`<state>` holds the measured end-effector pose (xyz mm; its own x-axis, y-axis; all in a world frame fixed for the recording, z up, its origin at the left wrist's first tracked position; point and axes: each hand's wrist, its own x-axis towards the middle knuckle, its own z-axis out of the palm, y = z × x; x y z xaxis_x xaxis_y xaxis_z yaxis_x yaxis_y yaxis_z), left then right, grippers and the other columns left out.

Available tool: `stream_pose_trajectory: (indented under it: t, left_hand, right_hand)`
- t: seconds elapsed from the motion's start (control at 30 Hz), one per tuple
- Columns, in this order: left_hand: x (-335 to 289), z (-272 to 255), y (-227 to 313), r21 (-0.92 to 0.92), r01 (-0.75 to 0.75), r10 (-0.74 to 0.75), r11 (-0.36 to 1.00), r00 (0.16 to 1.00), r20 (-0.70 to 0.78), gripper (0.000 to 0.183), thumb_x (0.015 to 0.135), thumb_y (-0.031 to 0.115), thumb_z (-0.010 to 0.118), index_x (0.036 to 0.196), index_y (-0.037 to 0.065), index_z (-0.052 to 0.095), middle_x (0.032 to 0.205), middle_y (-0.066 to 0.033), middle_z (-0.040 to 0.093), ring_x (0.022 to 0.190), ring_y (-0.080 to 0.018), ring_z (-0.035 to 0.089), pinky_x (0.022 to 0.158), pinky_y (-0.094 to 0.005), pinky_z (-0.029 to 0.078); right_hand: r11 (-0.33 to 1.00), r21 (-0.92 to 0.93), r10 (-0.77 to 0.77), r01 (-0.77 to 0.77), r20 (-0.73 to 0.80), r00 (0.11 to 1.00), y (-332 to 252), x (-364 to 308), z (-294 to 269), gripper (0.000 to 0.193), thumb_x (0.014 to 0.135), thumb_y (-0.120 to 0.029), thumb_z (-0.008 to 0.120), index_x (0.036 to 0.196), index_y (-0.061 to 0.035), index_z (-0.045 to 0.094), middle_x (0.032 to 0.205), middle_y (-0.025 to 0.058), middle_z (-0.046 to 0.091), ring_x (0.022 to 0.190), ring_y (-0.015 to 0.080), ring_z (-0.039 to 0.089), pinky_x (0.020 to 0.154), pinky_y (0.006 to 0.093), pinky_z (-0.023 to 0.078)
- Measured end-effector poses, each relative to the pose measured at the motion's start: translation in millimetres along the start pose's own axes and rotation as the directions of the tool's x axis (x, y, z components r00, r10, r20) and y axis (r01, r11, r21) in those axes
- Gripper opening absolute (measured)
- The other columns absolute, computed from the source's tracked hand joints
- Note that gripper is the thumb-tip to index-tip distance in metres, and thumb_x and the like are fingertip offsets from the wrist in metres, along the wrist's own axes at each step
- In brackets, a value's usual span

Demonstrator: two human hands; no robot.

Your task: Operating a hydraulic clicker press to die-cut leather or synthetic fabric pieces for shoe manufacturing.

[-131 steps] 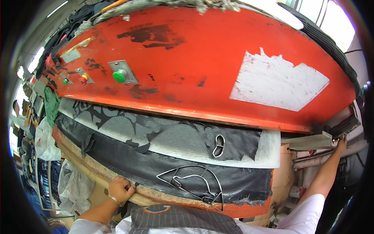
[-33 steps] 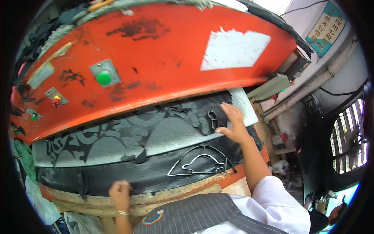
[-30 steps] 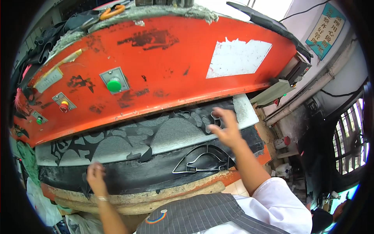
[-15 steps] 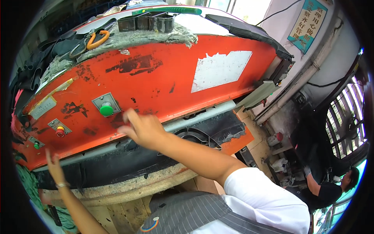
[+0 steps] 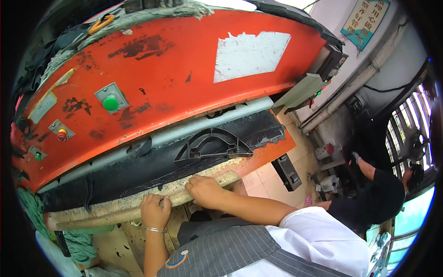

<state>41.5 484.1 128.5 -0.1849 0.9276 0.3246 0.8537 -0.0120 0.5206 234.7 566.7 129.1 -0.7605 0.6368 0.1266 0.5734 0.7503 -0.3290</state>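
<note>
- The left hand (image 5: 155, 211) is lying over a worn tan rail (image 5: 110, 213), its fingers bending onto the upper face and pressed close together; whether it is squeezing the rail, I cannot tell.
- The right hand (image 5: 206, 190) is resting on the same rail, just beside the left and a little farther along it, knuckles up and fingers curling down; its grip is partly hidden, so I cannot tell how firmly it is closing.
- A silvery bangle (image 5: 156, 230) is circling the left wrist.
- The rail is running along the near edge of the machine bed, between the person's striped apron (image 5: 221, 251) and a black sheet (image 5: 134, 168).
- An arch-shaped metal frame (image 5: 213, 144) is sitting on the black sheet, near the right hand but apart from it.
- A thin black strip (image 5: 88, 196) is drooping across the sheet, to the left of the hands.
- Beyond the sheet, a pale board (image 5: 184, 131) is lying partly under a red machine beam (image 5: 166, 85), and a dark scrap (image 5: 146, 147) is hanging over the board's near edge.
- A big green button (image 5: 110, 103) and a red-and-yellow button (image 5: 62, 135) are jutting from the beam's left part; a torn white patch (image 5: 251, 55) is covering some of its right.
- Far right, a co-worker in dark clothes (image 5: 380, 198) is leaning with one arm reaching forward.
</note>
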Motion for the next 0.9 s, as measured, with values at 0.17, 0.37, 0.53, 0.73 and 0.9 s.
stream_pose_trajectory:
  t: [0.17, 0.37, 0.53, 0.73, 0.9]
  left_hand:
    - [-2, 2, -19, -0.019, 0.05, -0.047, 0.999, 0.994, 0.103, 0.022, 0.074, 0.02, 0.069, 0.065, 0.001, 0.062, 0.069, -0.0133, 0.059, 0.07, -0.0331, 0.055, 0.066, -0.0419, 0.045]
    - [-3, -12, 14, -0.19, 0.235, -0.125, 0.953, 0.879, 0.459, 0.022, 0.076, 0.018, 0.071, 0.065, 0.001, 0.063, 0.063, -0.0129, 0.058, 0.061, -0.0305, 0.056, 0.058, -0.0396, 0.043]
    - [25, 12, 61, -0.457, 0.16, 0.1, 0.875, 0.863, 0.494, 0.012, 0.08, 0.013, 0.068, 0.078, 0.001, 0.067, 0.067, -0.0106, 0.059, 0.062, -0.0208, 0.057, 0.059, -0.0306, 0.043]
    - [53, 60, 102, -0.736, 0.361, 0.041, 0.572, 0.884, 0.466, 0.027, 0.082, 0.001, 0.067, 0.108, -0.002, 0.065, 0.091, -0.0074, 0.065, 0.072, -0.0088, 0.057, 0.066, -0.0236, 0.047]
    - [49, 75, 99, -0.805, 0.498, -0.043, 0.323, 0.857, 0.513, 0.039, 0.08, -0.004, 0.069, 0.118, -0.008, 0.059, 0.101, -0.0105, 0.063, 0.076, -0.0095, 0.06, 0.067, -0.0206, 0.049]
  right_hand:
    - [0.984, 0.155, 0.051, -0.091, 0.245, 0.968, 20, 17, -42, 0.023, 0.072, -0.021, 0.069, 0.088, -0.0039, 0.065, 0.09, 0.0144, 0.065, 0.089, 0.0315, 0.062, 0.074, 0.0378, 0.053]
    - [0.763, 0.033, 0.599, -0.646, -0.413, 0.686, 132, 38, -82, 0.052, 0.08, -0.035, 0.069, 0.114, -0.0017, 0.05, 0.105, 0.0247, 0.061, 0.096, 0.0375, 0.062, 0.082, 0.0441, 0.05]
    - [0.791, 0.391, 0.598, -0.47, -0.335, 0.728, 189, -8, -51, 0.045, 0.085, -0.022, 0.064, 0.117, 0.002, 0.044, 0.103, 0.0227, 0.061, 0.089, 0.0367, 0.064, 0.078, 0.0421, 0.051]
    - [0.304, 0.892, 0.556, -0.335, 0.12, 0.822, 134, -67, -73, 0.044, 0.078, -0.009, 0.076, 0.114, -0.0003, 0.051, 0.1, 0.01, 0.064, 0.086, 0.0101, 0.061, 0.073, 0.0261, 0.051]
    - [0.52, 0.846, 0.248, -0.12, -0.015, 0.969, 94, -59, -58, 0.025, 0.08, -0.014, 0.074, 0.098, -0.0012, 0.063, 0.092, 0.0089, 0.058, 0.083, 0.0175, 0.06, 0.075, 0.0307, 0.048]
